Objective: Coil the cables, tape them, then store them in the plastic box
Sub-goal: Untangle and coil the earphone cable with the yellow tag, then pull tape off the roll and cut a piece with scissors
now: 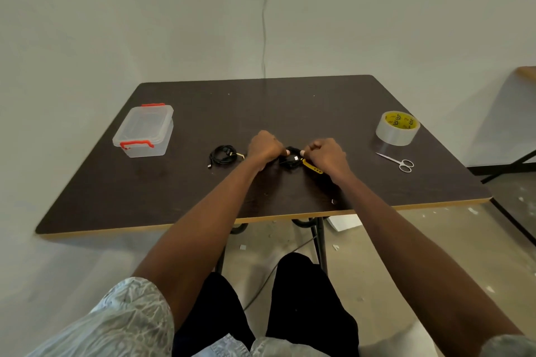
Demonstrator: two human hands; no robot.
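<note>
Both hands, left hand point(265, 145) and right hand point(327, 153), closed around black coiled cable point(292, 160).

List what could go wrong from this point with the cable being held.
1. Both hands, left and right, pinch the black cable coil; loosening either grip before the yellow tape strip is wrapped could let the coil spring open.
2. The plastic box has its lid on, so storing will probably need a free hand first.
3. The second coil has a loose end that may unravel when lifted.
</note>
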